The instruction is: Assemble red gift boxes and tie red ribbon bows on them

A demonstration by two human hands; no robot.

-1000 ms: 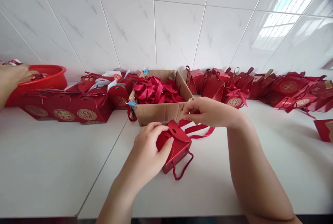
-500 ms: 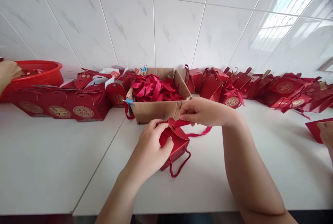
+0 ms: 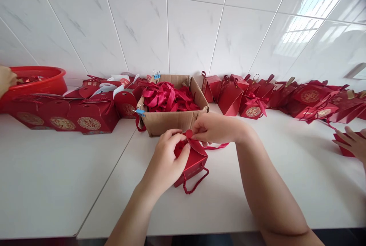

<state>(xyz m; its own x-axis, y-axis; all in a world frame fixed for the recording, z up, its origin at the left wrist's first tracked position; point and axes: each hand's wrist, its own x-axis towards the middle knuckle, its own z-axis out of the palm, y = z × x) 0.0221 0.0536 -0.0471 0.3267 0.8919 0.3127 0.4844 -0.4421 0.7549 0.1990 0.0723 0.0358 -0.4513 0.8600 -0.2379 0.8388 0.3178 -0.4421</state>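
A small red gift box [image 3: 196,161] with a twisted cord handle [image 3: 197,189] stands on the white table in front of me. My left hand [image 3: 171,152] holds the top of the box, fingers behind and thumb by the rounded flap [image 3: 189,134]. My right hand [image 3: 211,130] pinches a red satin ribbon at the flap, its fingertips close to my left thumb. The ribbon's tail [image 3: 219,147] trails out to the right below my right hand. The pinched end is mostly hidden by my fingers.
A cardboard box [image 3: 168,122] full of red ribbons sits just beyond. Red gift boxes [image 3: 90,118] and a red basin [image 3: 42,82] with a person's hand [image 3: 6,80] are on the left. More boxes [image 3: 311,95] line the wall; another person's hand [image 3: 353,143] touches a box far right.
My right hand has moved left and slightly down to the flap with the ribbon. My left thumb has shifted up toward the flap. At far right, the other person's hand has spread over its box.
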